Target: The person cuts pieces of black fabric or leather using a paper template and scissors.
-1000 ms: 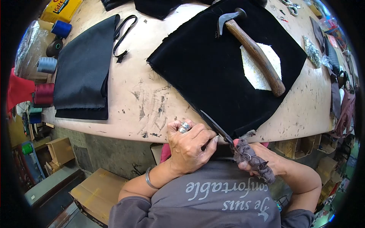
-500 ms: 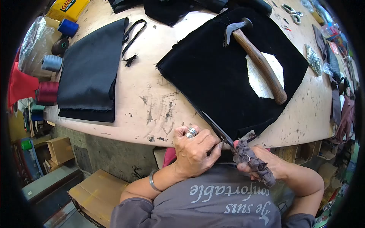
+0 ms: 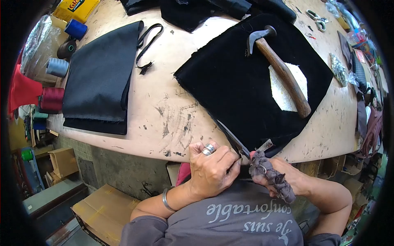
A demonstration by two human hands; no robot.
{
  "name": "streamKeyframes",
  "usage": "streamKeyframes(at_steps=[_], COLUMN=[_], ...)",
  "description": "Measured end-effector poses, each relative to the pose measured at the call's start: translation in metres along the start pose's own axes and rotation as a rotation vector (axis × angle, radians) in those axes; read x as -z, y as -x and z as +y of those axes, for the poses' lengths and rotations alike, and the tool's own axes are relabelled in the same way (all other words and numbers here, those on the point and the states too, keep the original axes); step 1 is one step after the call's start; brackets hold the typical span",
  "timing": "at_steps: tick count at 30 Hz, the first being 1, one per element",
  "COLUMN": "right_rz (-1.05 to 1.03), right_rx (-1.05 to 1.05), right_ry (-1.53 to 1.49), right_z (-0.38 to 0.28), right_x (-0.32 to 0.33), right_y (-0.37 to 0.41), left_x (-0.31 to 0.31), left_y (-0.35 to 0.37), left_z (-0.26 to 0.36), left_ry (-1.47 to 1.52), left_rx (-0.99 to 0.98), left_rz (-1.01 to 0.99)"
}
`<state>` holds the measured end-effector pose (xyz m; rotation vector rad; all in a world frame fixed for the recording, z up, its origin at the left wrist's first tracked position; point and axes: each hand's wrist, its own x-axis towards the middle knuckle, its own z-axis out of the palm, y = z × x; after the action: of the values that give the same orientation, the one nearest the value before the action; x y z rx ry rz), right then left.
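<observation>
My left hand [image 3: 214,169], with a silver ring and a bracelet, is closed at the table's front edge. Its thumb and forefinger pinch together beside the scissor blades; what they hold is too small to tell. Scissors [image 3: 233,137] with grey cloth wrapped round the handles are gripped in my right hand [image 3: 283,174]. The blades point away from me, along the lower left edge of a black fabric [image 3: 230,74]. On this fabric lie a white piece [image 3: 281,92] and a hammer [image 3: 283,69] with a wooden handle, partly over the white piece.
Folded dark fabric [image 3: 100,74] lies at the left, a black strap [image 3: 151,43] beside it. Thread spools, including a blue one [image 3: 76,29], line the left edge. Other scissors [image 3: 317,20] lie at the back right. A cardboard box [image 3: 104,207] stands below the table.
The view has shifted slightly, so the table and the things on it appear a little lower and further right. Both hands keep nearly the same pose.
</observation>
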<state>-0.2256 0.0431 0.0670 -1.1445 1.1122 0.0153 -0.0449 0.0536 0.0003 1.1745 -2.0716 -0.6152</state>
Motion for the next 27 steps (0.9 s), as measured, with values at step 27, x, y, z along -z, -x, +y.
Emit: streamKeyframes(at_steps=[27], right_rz=[0.014], right_rx=[-0.113], right_ry=[-0.285], right_z=[-0.006], right_x=[0.000], right_y=[-0.021], left_x=[0.003], left_y=[0.001], left_z=[-0.006], left_ry=[0.037], left_rx=[0.010], left_rz=[-0.043])
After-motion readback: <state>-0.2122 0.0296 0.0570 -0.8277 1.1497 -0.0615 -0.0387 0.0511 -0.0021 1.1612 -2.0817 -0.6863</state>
